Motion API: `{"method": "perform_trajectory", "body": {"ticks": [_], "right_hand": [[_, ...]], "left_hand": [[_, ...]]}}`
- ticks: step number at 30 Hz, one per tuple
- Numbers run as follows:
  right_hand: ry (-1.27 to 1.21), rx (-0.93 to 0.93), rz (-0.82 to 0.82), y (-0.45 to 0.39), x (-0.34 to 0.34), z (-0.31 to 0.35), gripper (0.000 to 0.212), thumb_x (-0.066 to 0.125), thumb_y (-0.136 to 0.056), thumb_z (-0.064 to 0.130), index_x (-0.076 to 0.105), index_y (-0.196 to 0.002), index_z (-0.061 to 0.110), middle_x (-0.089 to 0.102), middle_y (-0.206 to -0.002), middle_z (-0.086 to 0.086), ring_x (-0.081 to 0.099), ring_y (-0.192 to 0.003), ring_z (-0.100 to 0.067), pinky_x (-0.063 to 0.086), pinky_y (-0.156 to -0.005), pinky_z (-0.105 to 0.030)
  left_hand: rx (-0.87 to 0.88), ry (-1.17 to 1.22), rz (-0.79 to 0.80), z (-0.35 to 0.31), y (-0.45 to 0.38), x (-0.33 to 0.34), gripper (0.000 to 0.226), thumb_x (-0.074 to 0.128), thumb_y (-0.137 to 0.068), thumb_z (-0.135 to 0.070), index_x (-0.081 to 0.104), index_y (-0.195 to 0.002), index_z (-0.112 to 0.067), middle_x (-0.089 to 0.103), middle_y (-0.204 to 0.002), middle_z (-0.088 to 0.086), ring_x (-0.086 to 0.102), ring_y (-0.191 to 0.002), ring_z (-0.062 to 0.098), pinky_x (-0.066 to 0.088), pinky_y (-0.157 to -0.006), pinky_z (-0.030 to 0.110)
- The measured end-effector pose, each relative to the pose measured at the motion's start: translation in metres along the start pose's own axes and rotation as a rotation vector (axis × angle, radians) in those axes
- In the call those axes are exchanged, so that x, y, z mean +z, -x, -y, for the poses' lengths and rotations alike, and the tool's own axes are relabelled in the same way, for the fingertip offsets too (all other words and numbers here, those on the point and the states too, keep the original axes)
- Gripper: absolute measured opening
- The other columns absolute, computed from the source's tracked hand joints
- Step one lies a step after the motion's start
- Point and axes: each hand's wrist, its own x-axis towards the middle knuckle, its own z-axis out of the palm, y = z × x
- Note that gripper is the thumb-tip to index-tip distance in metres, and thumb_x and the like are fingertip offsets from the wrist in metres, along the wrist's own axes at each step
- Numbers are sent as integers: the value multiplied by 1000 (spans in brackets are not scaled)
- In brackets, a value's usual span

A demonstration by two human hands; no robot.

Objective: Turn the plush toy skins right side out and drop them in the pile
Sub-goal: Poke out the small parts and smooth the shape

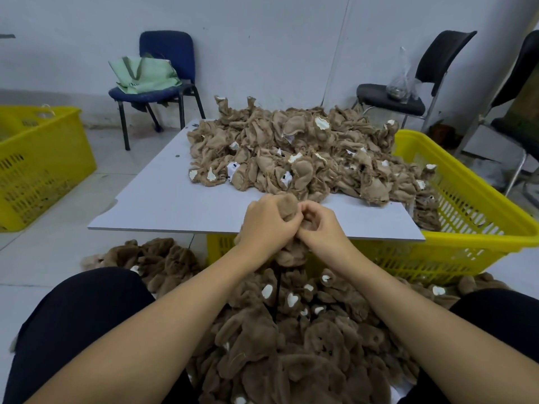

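Both hands closed on one tan plush skin (291, 252) right at the near edge of the grey board (163, 196): left hand (268, 221) fisted around its upper part, right hand (320, 225) pinching the fabric just beside it, knuckles touching. Lower part of the skin hanging below the board edge, above the floor pile

Board's left half bare, near-left corner and left edge unobstructed. Right and far part of the board covered by a heap of inside-out skins (297, 153), pale tan with white patches, reaching the far edge and spilling over the right edge

Down between the knees, a pile of turned skins (285, 345), darker brown and furry, with white heart-shaped patches, spreading left under the board and right past the knee; little bare floor there

Yellow basket (478, 223) tight against the board's right side, some tan skins inside at its near-left wall; rest of its contents hard to tell through the mesh. Second yellow basket (43, 167) well apart on the left, open floor between it and the board; contents unclear

Blue chair (166, 48) by the wall bearing a green bag (145, 74); black chair (437, 56) at right with a clear plastic bag (402, 83) on its seat
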Motion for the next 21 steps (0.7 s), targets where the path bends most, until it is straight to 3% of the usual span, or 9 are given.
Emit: {"method": "perform_trajectory", "body": {"ticks": [3,6,10,13,15,17,19,21], "right_hand": [[-25,-108,-23,-3,-1,6,21,64,-81,-16,64,-90,3,72,-84,7,68,-84,-6,52,-73,-18],[-30,-113,-26,-3,0,6,29,60,-81,-19,66,-90,8,72,-83,6,69,-80,-7,52,-68,-17],[-14,-94,-19,0,3,-5,20,58,-83,-20,65,-94,-5,70,-91,-18,69,-88,-27,56,-75,-31],[-30,-47,-27,2,5,-6,26,55,-83,-21,66,-98,-3,70,-95,-19,70,-90,-23,55,-77,-26],[-16,-3,-10,6,6,-8,21,49,-84,-22,61,-96,-10,67,-90,-25,68,-83,-30,54,-73,-30],[7,24,-15,10,8,-8,9,46,-82,-22,51,-86,-16,58,-76,-29,57,-69,-32,45,-65,-37],[18,13,-29,10,9,-8,9,46,-79,-23,50,-85,-18,54,-77,-34,51,-72,-27,39,-66,-40],[3,-23,-25,9,6,0,17,46,-76,-25,54,-90,-21,57,-86,-40,57,-77,-38,42,-64,-46]], "left_hand": [[410,-169,-229,-4,-3,-2,31,64,-90,-24,47,-66,-17,41,-65,-9,38,-69,11,27,-68,31],[527,-154,-281,3,-8,1,33,73,-90,-21,48,-70,-12,45,-69,1,41,-70,17,24,-69,28],[379,-142,-256,12,3,18,26,66,-92,-28,56,-82,-7,51,-77,3,45,-75,17,28,-71,27],[287,-84,-206,14,9,21,24,62,-92,-35,56,-85,-12,50,-76,-7,46,-73,12,32,-67,25],[32,31,-77,10,6,14,28,59,-87,-52,56,-78,-26,54,-66,-16,55,-69,9,39,-62,25],[-231,70,72,2,2,10,43,51,-77,-69,58,-65,-28,61,-59,-12,61,-64,7,43,-59,29],[-284,-8,113,-5,-1,7,44,50,-77,-69,58,-61,-29,61,-60,-10,59,-63,5,41,-57,29],[-242,-57,94,-15,-6,0,40,49,-81,-64,58,-65,-29,61,-62,-10,58,-65,7,43,-57,29]]}}
